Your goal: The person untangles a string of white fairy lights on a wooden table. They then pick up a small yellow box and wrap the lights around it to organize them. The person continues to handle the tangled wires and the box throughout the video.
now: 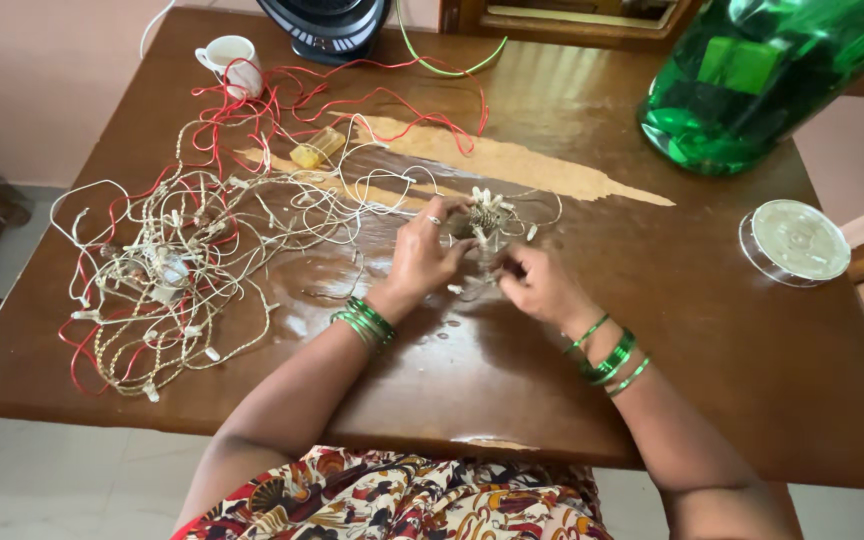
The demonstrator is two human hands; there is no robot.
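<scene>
A small bundle of pale twisted wire with tiny white bulbs (485, 222) lies on the dark brown wooden table (712, 350), near its middle, and serves here as the landmark. The left hand (424, 252) rests just to the left of that bundle, its fingers curled and pinching the bundle's near-left edge; a ring shows on one finger, and green bangles (364, 322) circle the wrist below. The right hand (540, 285) sits just below and to the right of the bundle, fingers drawn together on a strand that runs out of it; whether the fingertips actually grip the strand is hard to tell. The two hands are close together, almost touching.

Far to the left of the bundle sprawls a large loose tangle of red, white and cream wires (172, 270), spread over the table and joined to the bundle by thin pale strands. Above and to the left of the bundle lies a small yellow translucent plastic box (314, 150), and further beyond it stands a white ceramic cup (233, 60). A black fan base (327, 25) stands at the table's far edge. Well to the upper right of the bundle stands a big green glass bottle (752, 85), and to the right lies a round clear plastic lid (795, 242).
</scene>
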